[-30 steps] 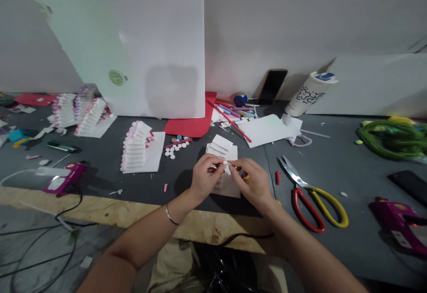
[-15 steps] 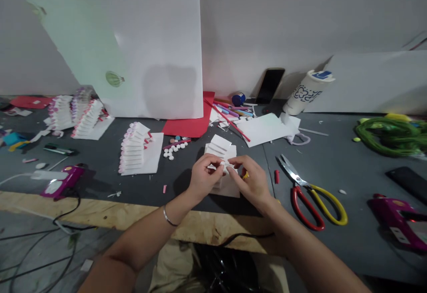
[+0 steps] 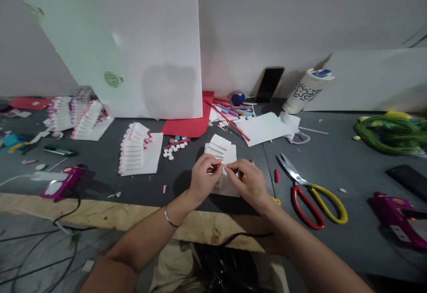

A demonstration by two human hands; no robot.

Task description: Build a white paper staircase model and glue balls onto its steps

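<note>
My left hand (image 3: pixel 205 175) and my right hand (image 3: pixel 248 179) meet fingertip to fingertip over a white card piece with raised strips (image 3: pixel 218 145). Both are closed in a pinch on a small white piece (image 3: pixel 223 162), mostly covered by the fingers, so its kind is unclear. Under the strips and hands lies a flat white card (image 3: pixel 231 154). Just left of the hands sits a finished-looking fan of white strips with pink round ends (image 3: pixel 131 148) on another white card (image 3: pixel 155 150). Small white round pieces (image 3: pixel 171 151) are scattered near it.
Scissors with red and yellow handles (image 3: pixel 302 190) lie open to the right. Purple glue-gun-like devices (image 3: pixel 400 219) stand at both sides. Behind are a white tumbler (image 3: pixel 302 93), a leaning phone (image 3: pixel 269 84), red paper (image 3: pixel 188 127) and green cord (image 3: pixel 393 135).
My right fingers have drawn closer together and nearer my left fingertips, on the small white piece. The things on the table have stayed in place.
</note>
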